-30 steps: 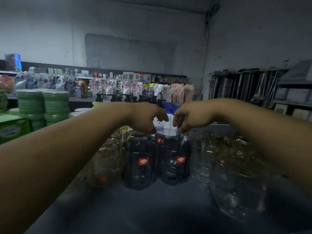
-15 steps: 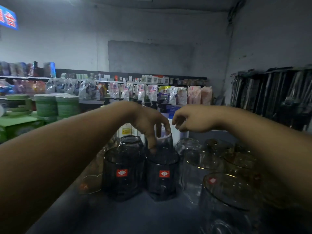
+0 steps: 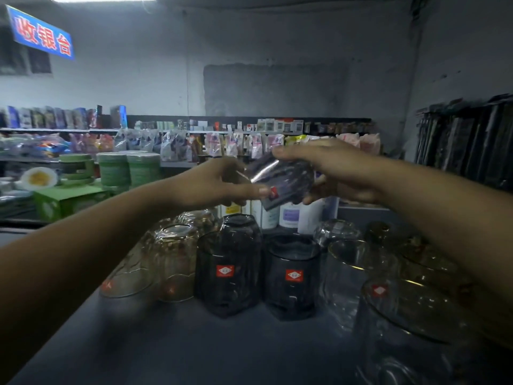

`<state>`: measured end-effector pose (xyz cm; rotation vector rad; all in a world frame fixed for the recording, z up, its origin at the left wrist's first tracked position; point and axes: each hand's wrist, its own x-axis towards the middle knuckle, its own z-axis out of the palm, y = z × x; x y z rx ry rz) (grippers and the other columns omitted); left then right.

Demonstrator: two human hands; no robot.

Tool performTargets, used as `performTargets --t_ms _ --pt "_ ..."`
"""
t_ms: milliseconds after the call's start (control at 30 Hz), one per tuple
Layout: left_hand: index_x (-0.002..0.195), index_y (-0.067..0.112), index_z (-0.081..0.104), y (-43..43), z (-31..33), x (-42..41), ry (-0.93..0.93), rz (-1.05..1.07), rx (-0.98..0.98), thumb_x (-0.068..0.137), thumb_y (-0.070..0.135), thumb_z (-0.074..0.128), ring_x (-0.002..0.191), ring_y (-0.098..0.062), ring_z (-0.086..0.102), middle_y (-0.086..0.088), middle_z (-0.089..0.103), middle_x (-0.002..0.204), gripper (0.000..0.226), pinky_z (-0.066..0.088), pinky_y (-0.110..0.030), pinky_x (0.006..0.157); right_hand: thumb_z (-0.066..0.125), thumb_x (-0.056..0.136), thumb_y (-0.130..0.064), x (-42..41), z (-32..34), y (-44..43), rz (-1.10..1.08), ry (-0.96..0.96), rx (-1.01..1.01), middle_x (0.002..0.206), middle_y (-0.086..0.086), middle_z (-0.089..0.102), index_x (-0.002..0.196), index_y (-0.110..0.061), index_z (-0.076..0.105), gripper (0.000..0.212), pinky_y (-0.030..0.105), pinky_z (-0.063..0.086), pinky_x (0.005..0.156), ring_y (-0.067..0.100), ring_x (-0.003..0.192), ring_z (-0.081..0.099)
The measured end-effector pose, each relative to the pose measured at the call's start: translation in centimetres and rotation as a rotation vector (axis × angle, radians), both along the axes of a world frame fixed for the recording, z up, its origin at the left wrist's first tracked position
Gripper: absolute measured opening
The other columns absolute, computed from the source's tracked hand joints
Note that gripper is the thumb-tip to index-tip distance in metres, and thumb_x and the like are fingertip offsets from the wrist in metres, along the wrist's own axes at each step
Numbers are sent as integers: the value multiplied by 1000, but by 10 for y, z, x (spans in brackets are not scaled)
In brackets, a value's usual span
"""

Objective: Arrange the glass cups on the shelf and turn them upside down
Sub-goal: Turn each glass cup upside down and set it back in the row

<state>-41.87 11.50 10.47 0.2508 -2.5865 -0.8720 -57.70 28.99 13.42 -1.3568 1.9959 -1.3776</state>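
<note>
Since half a second ago, both hands have risen from the row of cups and now hold a dark glass cup (image 3: 280, 181) in the air between them, where before the left fingers only reached down into the cups and the right hand hovered empty. The camera has also tipped up, bringing a blue sign with red characters (image 3: 41, 37) into the top left corner.

The left hand (image 3: 211, 184) has its grip closed on the cup's lower left edge, thumb just beside the red label. The right hand (image 3: 333, 168) has its grip closed over the cup's other end, fingers above and thumb below. The cup lies tilted, roughly on its side, well above the shelf (image 3: 194, 348); motion blur hides which end is the mouth.

Below it on the dark shelf stand two more dark cups side by side: the left dark cup (image 3: 227, 268) base up, the right dark cup (image 3: 291, 276) with a red label, its orientation unclear. To their left are amber cups (image 3: 175, 262) turned upside down. To the right stand clear cups (image 3: 352, 273), and a large clear cup (image 3: 410, 323) sits nearest the camera with its gold rim up. Stacked green containers (image 3: 127, 169) stand on a far shelf at the left.
</note>
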Motion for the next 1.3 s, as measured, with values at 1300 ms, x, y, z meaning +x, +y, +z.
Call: performTargets --t_ms 1300 --pt "101 29 74 -6 -6 45 220 -39 -671 92 54 53 81 4 61 16 66 102 34 52 -20 70 64 92 -55 35 -11 -29 -115 699 768 105 -6 61 120 -8 66 54 41 62 83 27 101 68"
